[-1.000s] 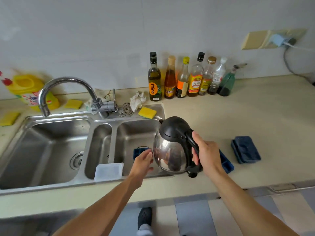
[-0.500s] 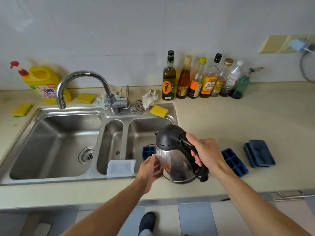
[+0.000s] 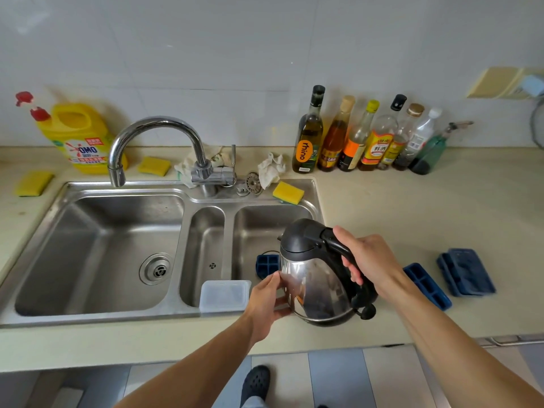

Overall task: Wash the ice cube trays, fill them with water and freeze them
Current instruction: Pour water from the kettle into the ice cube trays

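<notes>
A steel kettle (image 3: 315,284) with a black lid hangs over the right sink basin's front corner. My right hand (image 3: 371,260) grips its black handle. My left hand (image 3: 266,301) rests with its fingers against the kettle's steel side. A dark blue ice cube tray (image 3: 266,265) lies in the right basin, mostly hidden behind the kettle. A second blue tray (image 3: 426,285) lies on the counter just right of my right wrist. A stack of two blue trays (image 3: 466,272) sits further right.
A steel sink (image 3: 203,312) with three basins has a curved tap (image 3: 159,134) over the left basin. A translucent lid (image 3: 225,295) leans in the narrow middle basin. Yellow sponges, a detergent jug (image 3: 78,136) and several bottles (image 3: 362,139) line the back wall.
The view has shifted a little, so everything sits further right in the frame. The kettle and both hands keep the same hold and place over the right basin.
</notes>
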